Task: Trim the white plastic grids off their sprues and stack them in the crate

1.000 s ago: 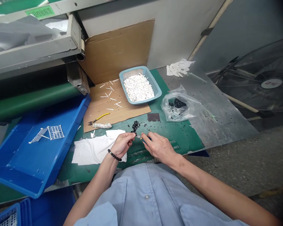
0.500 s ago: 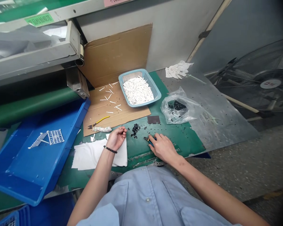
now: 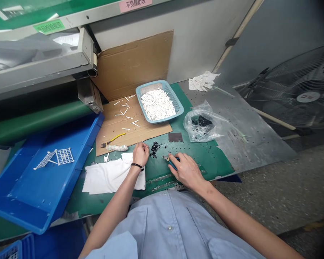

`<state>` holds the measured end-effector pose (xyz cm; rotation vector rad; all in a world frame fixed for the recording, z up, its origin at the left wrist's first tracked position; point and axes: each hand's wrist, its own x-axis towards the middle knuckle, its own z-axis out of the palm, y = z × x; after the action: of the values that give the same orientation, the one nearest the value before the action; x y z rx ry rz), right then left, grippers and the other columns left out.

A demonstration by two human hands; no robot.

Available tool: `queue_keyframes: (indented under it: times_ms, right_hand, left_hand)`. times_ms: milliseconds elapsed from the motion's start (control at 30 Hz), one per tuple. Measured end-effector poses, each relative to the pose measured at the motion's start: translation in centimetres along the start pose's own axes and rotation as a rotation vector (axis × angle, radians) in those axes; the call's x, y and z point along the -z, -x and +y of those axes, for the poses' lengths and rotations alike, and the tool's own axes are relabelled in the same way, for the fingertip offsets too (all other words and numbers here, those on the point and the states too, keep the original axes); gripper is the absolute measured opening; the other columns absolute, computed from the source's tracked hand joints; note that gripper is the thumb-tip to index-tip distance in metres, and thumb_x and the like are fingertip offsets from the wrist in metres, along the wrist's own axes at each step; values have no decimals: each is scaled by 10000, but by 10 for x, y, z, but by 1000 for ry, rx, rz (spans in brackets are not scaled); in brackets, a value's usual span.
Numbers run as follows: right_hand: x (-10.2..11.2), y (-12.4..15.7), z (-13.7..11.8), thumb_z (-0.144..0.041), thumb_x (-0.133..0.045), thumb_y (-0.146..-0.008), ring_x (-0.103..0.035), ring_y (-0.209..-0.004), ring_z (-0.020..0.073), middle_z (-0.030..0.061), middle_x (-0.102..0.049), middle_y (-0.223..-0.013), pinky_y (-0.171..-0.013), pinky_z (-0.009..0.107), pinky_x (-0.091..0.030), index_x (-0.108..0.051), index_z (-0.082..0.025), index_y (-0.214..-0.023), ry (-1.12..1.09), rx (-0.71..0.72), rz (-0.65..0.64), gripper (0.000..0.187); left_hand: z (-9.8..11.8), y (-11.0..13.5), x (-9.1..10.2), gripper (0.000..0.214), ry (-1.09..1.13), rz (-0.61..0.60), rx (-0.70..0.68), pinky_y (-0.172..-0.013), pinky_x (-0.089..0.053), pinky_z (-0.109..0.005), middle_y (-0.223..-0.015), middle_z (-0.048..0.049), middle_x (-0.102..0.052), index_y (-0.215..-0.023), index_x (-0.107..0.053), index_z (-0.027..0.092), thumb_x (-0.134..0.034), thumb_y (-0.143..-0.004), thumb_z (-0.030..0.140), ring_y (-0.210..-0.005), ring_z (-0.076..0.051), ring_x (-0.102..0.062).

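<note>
The left hand (image 3: 140, 154) has shifted toward the black pieces (image 3: 154, 149) at its 3 o'clock, its grip loosely curled and visibly empty; the right hand (image 3: 187, 171) grips blue-handled cutters (image 3: 171, 162).

Lighting: bright, even and soft, seemingly from overhead, though no source shows. Shadows: faint, just under the left hand (image 3: 140, 154) and right hand (image 3: 187, 172). Glare: pale sheen on the metal sheet (image 3: 251, 144) beyond the right hand; small highlights on the plastic bag (image 3: 199, 126) ahead of it. Sharpness: both hands fairly crisp, no marked blur. Distortion: wide-angle bowing toward the frame edges. Vignetting: dark corners far right of the right hand, dimming the fan (image 3: 294, 86).
</note>
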<state>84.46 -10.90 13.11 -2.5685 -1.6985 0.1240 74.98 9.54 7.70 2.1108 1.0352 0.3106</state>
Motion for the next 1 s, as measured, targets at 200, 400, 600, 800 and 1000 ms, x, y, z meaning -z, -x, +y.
queue_keyframes:
  times_ms: [200,400,600,800,1000]
  right_hand:
    - [4,3,4,-291,-523,-907,-484,-838,227,97,-549,-929,-708,322,-326,-589,-175,-1116,29,-10,-63,248]
    - [30,1,-12,-324,-443,-952,-466,-840,211,89,-546,-957,-751,317,-348,-524,-177,-1254,-100,116,103,346]
    - [43,-6,-20,-314,-456,-945,-464,-837,211,95,-550,-951,-754,315,-351,-526,-176,-1259,-115,178,136,350]
    - [48,-7,-21,-312,-447,-944,-449,-808,210,83,-538,-926,-711,323,-334,-523,-183,-1247,-60,198,66,338]
    - [54,-7,-23,-294,-468,-935,-474,-818,208,75,-546,-924,-693,318,-350,-552,-194,-1176,-42,203,5,275]
  left_hand:
    - [11,14,23,141,811,-149,349,-548,-328,-219,-684,-7,-574,-710,-587,147,-661,-685,265,-562,-84,-441]
    - [28,45,43,292,1129,-348,397,-497,-276,-182,-727,-18,-589,-837,-671,134,-794,-626,294,-597,-56,-449]
    - [34,58,47,286,1130,-411,372,-513,-296,-186,-713,-16,-600,-871,-715,137,-788,-657,312,-588,-47,-430]
    - [36,61,48,279,1076,-398,371,-536,-310,-192,-718,-23,-620,-854,-732,138,-799,-642,305,-614,-61,-460]
    - [33,62,45,295,988,-386,376,-587,-361,-216,-736,-42,-656,-835,-738,140,-810,-618,327,-652,-97,-518]
